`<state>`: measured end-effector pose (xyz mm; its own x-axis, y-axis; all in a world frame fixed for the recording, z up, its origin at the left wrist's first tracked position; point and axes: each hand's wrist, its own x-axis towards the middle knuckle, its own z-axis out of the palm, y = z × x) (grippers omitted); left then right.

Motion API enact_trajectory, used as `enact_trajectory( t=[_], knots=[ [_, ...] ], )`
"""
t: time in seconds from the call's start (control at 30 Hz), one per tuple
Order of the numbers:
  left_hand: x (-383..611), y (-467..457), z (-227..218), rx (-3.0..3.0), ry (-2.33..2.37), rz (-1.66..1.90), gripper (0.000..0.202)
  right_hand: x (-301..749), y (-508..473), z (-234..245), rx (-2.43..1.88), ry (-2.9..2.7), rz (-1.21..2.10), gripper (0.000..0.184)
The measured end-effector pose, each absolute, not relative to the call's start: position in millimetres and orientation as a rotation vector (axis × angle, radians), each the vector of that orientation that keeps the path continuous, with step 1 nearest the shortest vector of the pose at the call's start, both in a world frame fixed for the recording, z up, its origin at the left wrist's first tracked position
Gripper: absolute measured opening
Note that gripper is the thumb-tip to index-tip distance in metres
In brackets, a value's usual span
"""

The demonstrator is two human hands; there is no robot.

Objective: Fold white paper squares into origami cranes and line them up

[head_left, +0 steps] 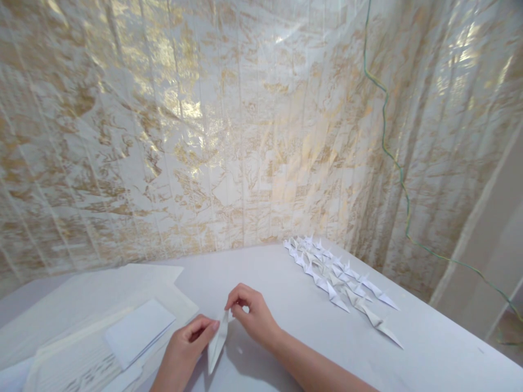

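Your left hand (186, 345) and right hand (253, 314) meet at the near edge of the worktop (261, 267), both on one piece of folded paper (216, 343). The folded paper is a narrow white shape, pointed at both ends, and it stands tilted between your hands with its lower point towards you. Your left fingers are closed on its left edge near the top, thumb against the paper. Your right fingers are pinched on its upper tip, curled in tight. The paper's shadow falls on the worktop just to its right, under your right wrist.

Just left of your left hand lies a small stack of white sheets (139, 329), on top of larger pale sheets (102, 291) spread over the left part of the worktop.

To the right and farther off, well apart from your hands, finished paper cranes (339, 280) lie in two close rows that run from the far wall towards the right edge.

Behind the worktop hangs a shiny white and gold wall covering (204, 136). A thin green and yellow cord (392, 152) runs down it on the right.
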<state>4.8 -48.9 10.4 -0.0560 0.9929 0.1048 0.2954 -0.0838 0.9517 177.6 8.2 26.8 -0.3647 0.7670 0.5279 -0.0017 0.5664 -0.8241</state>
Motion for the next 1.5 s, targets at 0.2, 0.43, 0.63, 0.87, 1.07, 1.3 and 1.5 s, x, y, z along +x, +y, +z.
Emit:
enact_trajectory(
  t=[0.2,0.43,0.63,0.87,1.07,1.3,1.5],
  knots=[
    [7,-49,11,1.517,1.446,1.217,0.040,174,12,18,-0.781,-1.705,1.202,0.007],
    [10,-51,11,1.600,1.454,1.266,0.032,171,13,12,-0.828,-1.671,1.456,0.017],
    [11,-50,10,1.633,1.452,1.274,0.030,174,18,13,-0.832,-1.694,1.501,0.017],
    [10,-50,9,1.654,1.417,1.245,0.030,177,21,20,-0.857,-1.756,1.432,0.008],
    [9,-52,12,1.627,1.408,1.242,0.029,188,26,38,-0.894,-1.811,1.281,0.003],
    [9,-54,13,1.559,1.396,1.220,0.030,193,26,49,-0.930,-1.839,1.154,0.005],
    [13,-51,4,1.466,1.363,1.321,0.035,179,5,48,-0.909,-1.967,1.099,0.013]
  ],
)
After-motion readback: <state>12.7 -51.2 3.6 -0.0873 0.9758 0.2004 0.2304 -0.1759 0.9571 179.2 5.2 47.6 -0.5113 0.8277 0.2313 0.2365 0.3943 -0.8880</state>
